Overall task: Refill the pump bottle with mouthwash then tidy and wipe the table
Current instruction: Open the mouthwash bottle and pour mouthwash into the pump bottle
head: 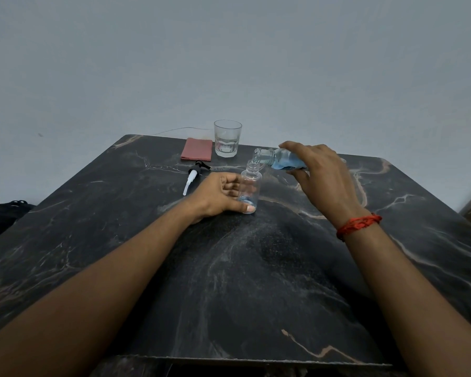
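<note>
From the head view, the right hand [321, 175] is gripping the mouthwash bottle [280, 159], fingers wrapped around its body, and tipping it nearly level so its open neck is sitting just above the mouth of the pump bottle [250, 186]. Blue liquid is filling the tipped bottle's lower part; its blue label is showing, but the writing is too small to read. The left hand [220, 195] is closing around the clear pump bottle, keeping it upright on the dark marbled counter [256, 281]; a thin pool of liquid is lying at its bottom. The pump head [195, 174] is lying to the left. Farther back, a glass tumbler [227, 138] is holding some clear liquid beside a folded red cloth [197, 149].
</note>
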